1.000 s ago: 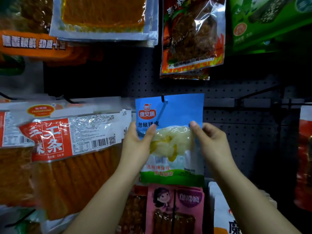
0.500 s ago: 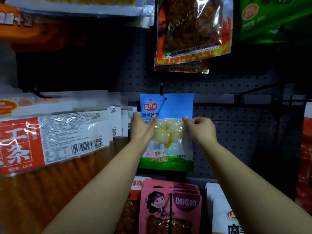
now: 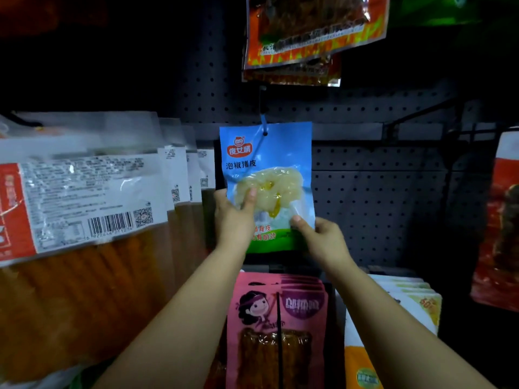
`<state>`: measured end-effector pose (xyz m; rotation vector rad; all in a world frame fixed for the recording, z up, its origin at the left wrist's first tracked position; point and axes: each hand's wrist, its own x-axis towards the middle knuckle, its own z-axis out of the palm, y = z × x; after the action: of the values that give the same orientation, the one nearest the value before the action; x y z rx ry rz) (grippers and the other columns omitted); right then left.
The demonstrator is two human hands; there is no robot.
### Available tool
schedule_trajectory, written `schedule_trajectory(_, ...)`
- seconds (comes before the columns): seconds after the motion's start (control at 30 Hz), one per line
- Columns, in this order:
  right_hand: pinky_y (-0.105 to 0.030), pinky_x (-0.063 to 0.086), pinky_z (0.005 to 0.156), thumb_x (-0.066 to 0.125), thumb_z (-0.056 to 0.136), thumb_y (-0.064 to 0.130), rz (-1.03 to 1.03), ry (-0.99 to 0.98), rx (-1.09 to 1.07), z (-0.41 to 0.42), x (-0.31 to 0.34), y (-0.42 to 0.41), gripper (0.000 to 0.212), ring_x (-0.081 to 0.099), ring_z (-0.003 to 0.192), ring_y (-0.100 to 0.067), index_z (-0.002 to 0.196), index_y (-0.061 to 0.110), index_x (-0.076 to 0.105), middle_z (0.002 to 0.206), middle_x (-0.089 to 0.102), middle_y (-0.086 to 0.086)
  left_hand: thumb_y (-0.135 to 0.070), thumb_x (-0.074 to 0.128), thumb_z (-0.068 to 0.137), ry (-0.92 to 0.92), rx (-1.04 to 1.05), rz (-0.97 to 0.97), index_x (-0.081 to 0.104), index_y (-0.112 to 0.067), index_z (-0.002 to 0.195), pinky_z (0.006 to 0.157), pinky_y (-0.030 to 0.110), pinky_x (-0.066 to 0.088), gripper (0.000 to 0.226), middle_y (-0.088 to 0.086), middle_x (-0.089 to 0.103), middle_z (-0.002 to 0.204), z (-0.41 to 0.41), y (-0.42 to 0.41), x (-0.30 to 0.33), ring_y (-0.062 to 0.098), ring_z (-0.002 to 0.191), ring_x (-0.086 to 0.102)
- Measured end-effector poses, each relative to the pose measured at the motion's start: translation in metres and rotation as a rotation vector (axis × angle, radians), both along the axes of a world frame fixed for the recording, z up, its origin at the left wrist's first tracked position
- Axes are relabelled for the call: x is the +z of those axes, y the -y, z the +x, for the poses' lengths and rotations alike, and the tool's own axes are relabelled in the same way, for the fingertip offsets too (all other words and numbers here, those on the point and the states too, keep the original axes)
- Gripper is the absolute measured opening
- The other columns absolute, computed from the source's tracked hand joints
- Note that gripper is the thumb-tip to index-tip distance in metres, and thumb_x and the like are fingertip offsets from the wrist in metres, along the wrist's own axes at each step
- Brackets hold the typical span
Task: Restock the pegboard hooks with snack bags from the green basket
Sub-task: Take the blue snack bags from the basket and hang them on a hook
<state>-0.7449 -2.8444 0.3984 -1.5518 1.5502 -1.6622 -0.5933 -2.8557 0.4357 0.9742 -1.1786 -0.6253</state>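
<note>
I see blue plastic snack bag [image 3: 266, 153] hung on black pegboard hook [image 3: 263, 108], L hand [image 3: 234, 220] & R hand [image 3: 323, 240] both pinching its lower edges, hands apart.

blue bag [image 3: 266, 153] lower print hand-covered [image 3: 234, 220]

Snack bag [image 3: 266, 153] on pegboard [image 3: 365, 178] hook [image 3: 263, 108], apparently; stacked packets [image 3: 84, 192] left.

Both bare forearms reach up; left hand [image 3: 234, 217] higher with thumb forward, right hand [image 3: 323, 237] lower, both pinching
</note>
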Motion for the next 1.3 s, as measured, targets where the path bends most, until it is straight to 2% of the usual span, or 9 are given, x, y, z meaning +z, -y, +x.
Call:
schedule_trajectory(0.13,-0.038,0.049,0.058,0.063,0.087,0.043,0.020,0.052,-0.059,0.002,0.000,0.000,0.049,0.059,0.058,-0.026,0.072,-0.003,0.058,0.064,0.059,-0.014,-0.036,0.056,0.092,0.024,0.021,0.041,0.045,-0.006,0.125,0.078,0.029,0.044,0.046,0.011,0.059,0.120,-0.002,0.001,-0.003,0.025,0.103,0.057)
schedule_trajectory(0.3,-0.027,0.050,0.047,0.068,0.084,0.041,0.107,0.171,0.033,0.004,-0.007,-0.017,0.034,0.063,0.050,-0.015,0.079,0.010,0.058,0.071,0.064,-0.005,-0.036,0.056,0.093,-0.049,-0.023,0.177,0.042,-0.004,0.132,0.095,0.037,0.044,0.052,0.013,0.054,0.129,-0.003,-0.004,-0.023,0.030,0.118,0.052)
schedule_trajectory(0.43,-0.023,0.048,0.045,0.067,0.088,0.023,0.152,0.331,0.193,0.010,-0.023,-0.052,0.021,0.051,0.044,-0.011,0.084,0.007,0.054,0.047,0.053,0.004,-0.027,0.058,0.093,-0.231,-0.164,0.294,0.054,-0.011,0.112,0.080,0.030,0.045,0.025,0.005,0.062,0.104,0.002,-0.030,-0.066,0.017,0.091,0.060)
schedule_trajectory(0.6,-0.019,0.045,0.041,0.060,0.092,0.015,0.121,0.334,0.124,0.013,-0.051,-0.122,0.020,0.051,0.040,-0.011,0.073,0.010,0.054,0.051,0.054,-0.001,-0.014,0.057,0.092,-0.424,-0.351,0.342,0.057,-0.015,0.094,0.053,0.014,0.046,0.002,-0.007,0.062,0.070,0.015,-0.089,-0.104,0.002,0.059,0.056)
schedule_trajectory(0.77,-0.016,0.039,0.038,0.060,0.090,0.015,0.133,0.383,0.085,0.000,-0.116,-0.216,0.014,0.054,0.043,-0.010,0.077,0.013,0.058,0.057,0.064,-0.004,-0.012,0.056,0.090,-0.160,-0.382,0.247,0.061,-0.025,0.081,0.056,0.013,0.047,0.017,-0.015,0.062,0.063,0.036,-0.160,-0.167,-0.001,0.057,0.056)
schedule_trajectory(0.87,-0.017,0.040,0.044,0.060,0.091,0.014,0.242,0.388,0.021,-0.013,-0.164,-0.264,0.015,0.052,0.050,-0.016,0.076,0.015,0.059,0.064,0.057,-0.019,-0.014,0.060,0.089,-0.008,-0.369,0.402,0.058,-0.029,0.081,0.063,0.026,0.051,0.016,-0.014,0.063,0.071,0.029,-0.204,-0.222,0.007,0.068,0.058)
schedule_trajectory(0.93,-0.020,0.040,0.045,0.059,0.091,0.011,0.340,0.384,-0.025,-0.025,-0.198,-0.296,0.015,0.049,0.053,-0.020,0.076,0.015,0.059,0.069,0.050,-0.021,-0.014,0.057,0.091,0.075,-0.412,0.520,0.058,-0.032,0.080,0.060,0.021,0.051,0.022,-0.012,0.061,0.076,0.013,-0.235,-0.257,0.009,0.072,0.058)
schedule_trajectory(1.13,-0.037,0.051,0.061,0.064,0.089,0.020,0.590,0.092,-0.277,-0.089,-0.298,-0.388,0.009,0.059,0.057,-0.016,0.081,0.021,0.060,0.063,0.063,0.002,-0.005,0.058,0.089,0.278,-0.708,0.592,0.056,-0.028,0.083,0.068,0.014,0.046,0.024,-0.008,0.059,0.078,-0.081,-0.310,-0.337,-0.006,0.066,0.057)
schedule_trajectory(1.3,-0.051,0.053,0.069,0.064,0.088,0.023,0.804,0.066,-0.411,-0.175,-0.395,-0.456,0.004,0.066,0.067,-0.030,0.087,0.022,0.061,0.074,0.071,-0.010,0.003,0.056,0.088,0.324,-0.830,0.716,0.055,-0.027,0.083,0.074,0.028,0.044,0.031,-0.003,0.059,0.077,-0.177,-0.353,-0.426,0.010,0.070,0.054)
